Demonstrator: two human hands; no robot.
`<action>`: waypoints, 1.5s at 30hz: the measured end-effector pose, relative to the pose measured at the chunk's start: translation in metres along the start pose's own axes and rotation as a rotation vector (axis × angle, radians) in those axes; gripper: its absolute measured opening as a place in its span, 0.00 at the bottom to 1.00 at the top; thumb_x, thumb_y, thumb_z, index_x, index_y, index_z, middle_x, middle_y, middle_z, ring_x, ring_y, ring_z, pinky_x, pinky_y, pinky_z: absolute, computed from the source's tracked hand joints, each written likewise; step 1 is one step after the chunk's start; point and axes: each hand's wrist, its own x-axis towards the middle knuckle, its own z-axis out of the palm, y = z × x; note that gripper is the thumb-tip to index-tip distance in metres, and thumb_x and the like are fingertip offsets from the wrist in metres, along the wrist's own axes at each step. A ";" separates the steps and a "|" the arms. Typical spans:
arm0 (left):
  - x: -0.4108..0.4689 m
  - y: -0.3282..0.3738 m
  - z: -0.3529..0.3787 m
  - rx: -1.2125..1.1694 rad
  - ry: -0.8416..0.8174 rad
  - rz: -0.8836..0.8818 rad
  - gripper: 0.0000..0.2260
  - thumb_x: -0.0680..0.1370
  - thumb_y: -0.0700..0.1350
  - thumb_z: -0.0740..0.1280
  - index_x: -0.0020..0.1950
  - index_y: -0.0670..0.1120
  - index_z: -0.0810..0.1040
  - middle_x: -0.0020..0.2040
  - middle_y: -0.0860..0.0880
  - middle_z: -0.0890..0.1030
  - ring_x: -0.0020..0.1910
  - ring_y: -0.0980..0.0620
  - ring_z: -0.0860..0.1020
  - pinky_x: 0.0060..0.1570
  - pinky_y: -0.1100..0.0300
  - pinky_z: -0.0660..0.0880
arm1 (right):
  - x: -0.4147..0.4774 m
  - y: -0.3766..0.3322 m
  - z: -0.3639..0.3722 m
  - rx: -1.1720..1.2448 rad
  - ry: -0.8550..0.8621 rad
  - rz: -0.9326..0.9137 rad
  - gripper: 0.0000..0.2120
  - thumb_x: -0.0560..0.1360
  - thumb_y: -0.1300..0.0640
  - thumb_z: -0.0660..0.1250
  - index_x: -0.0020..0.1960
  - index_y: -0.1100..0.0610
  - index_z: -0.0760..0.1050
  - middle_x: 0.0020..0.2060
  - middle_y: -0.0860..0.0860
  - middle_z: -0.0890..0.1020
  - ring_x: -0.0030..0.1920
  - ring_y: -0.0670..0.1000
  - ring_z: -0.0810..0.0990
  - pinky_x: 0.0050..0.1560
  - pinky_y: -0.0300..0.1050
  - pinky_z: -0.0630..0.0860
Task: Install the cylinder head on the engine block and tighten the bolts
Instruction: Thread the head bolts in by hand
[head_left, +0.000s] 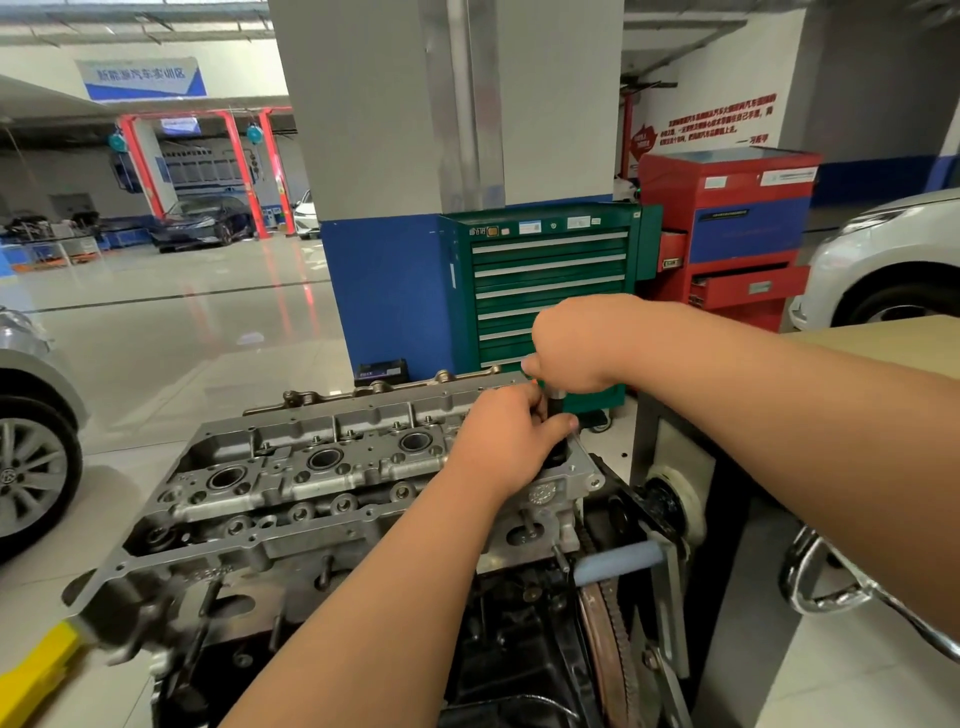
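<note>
The cylinder head (322, 483) sits on the engine block (498, 649). At its right end an upright tool (557, 402) stands over a bolt hole. The right hand (571, 348) has its grip clenched on the handle, and the left hand (506, 431) just below pinches the shaft.

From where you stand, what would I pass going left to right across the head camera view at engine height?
Grey car's wheel → cylinder head → left hand gripping the tool → blue-padded lever → chrome handle at far right.
</note>
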 end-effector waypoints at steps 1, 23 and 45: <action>-0.001 0.001 0.000 -0.010 0.000 0.008 0.14 0.75 0.51 0.71 0.38 0.44 0.73 0.31 0.50 0.72 0.32 0.51 0.70 0.32 0.57 0.65 | -0.001 -0.006 -0.001 -0.029 -0.016 0.037 0.11 0.81 0.55 0.56 0.57 0.55 0.75 0.45 0.49 0.74 0.43 0.53 0.74 0.39 0.52 0.72; -0.005 -0.004 -0.005 -0.090 0.071 0.062 0.08 0.76 0.45 0.69 0.37 0.50 0.78 0.31 0.55 0.78 0.29 0.63 0.73 0.29 0.73 0.65 | 0.003 -0.016 0.001 -0.007 -0.032 0.196 0.11 0.77 0.56 0.60 0.36 0.53 0.66 0.36 0.49 0.70 0.34 0.53 0.68 0.34 0.49 0.67; -0.007 -0.003 -0.001 -0.037 0.018 0.039 0.13 0.72 0.53 0.73 0.42 0.45 0.75 0.36 0.51 0.76 0.37 0.52 0.72 0.35 0.60 0.68 | -0.003 0.002 0.015 0.266 0.276 0.109 0.18 0.80 0.45 0.58 0.41 0.57 0.74 0.35 0.50 0.75 0.35 0.51 0.74 0.36 0.46 0.71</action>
